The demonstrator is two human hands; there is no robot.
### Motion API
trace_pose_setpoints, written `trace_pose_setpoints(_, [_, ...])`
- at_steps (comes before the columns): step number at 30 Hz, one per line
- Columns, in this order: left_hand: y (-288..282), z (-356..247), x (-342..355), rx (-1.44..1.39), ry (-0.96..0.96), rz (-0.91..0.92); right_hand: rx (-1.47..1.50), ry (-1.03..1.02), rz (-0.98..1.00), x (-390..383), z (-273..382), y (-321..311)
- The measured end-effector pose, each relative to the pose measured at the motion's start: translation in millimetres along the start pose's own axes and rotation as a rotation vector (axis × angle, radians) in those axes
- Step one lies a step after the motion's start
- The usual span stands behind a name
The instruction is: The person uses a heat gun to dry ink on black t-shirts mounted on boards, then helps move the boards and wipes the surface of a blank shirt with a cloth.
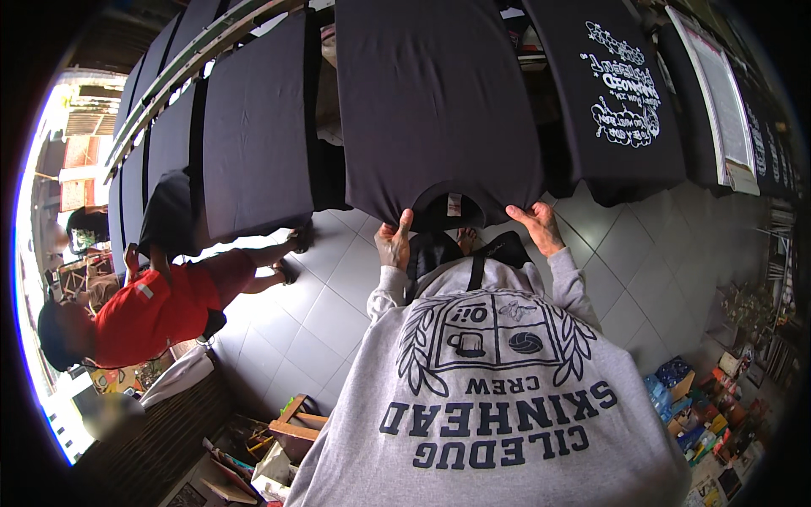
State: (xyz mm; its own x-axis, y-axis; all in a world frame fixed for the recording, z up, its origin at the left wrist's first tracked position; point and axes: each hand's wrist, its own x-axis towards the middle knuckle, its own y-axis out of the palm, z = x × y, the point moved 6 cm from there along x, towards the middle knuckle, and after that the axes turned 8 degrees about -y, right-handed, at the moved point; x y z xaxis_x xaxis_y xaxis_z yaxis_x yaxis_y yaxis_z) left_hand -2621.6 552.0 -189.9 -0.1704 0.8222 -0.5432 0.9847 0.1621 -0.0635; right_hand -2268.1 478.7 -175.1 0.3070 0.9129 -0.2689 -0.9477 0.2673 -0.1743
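Observation:
A black T-shirt (pixel 435 101) lies stretched flat over a board in front of me, its neck opening toward me. My left hand (pixel 394 242) pinches the shirt at the shoulder left of the collar, thumb on top. On the other side of the collar, my right hand (pixel 539 228) grips the opposite shoulder in the same way. Between them the neckline is pulled wide, and a small white label (pixel 454 204) shows inside it. The fingers beneath the cloth are partly hidden.
Other black shirts (pixel 253 127) lie on boards to the left, beside a long rail (pixel 203 59). At right are a shirt with white print (pixel 625 84) and a framed screen (pixel 718 101). A person in red (pixel 160 308) stands left. Cluttered goods (pixel 710 414) fill the lower right.

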Motion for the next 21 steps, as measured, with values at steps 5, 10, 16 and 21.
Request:
trace_pose_setpoints(5, [8, -19, -24, -0.014, 0.016, 0.011, 0.007, -0.062, -0.007, -9, 7, -3])
trace_pose_setpoints(10, [-5, 13, -9, 0.09, 0.016, 0.018, -0.102, -0.025, -0.024, -11, -23, -9])
trace_pose_setpoints(16, [4, 10, -11, -0.019, 0.04, 0.055, -0.137, -0.029, -0.044, -9, -20, -9])
trace_pose_setpoints(21, [8, 19, -1, -0.009, -0.061, 0.097, -0.027, 0.069, -0.02, -9, -16, 0])
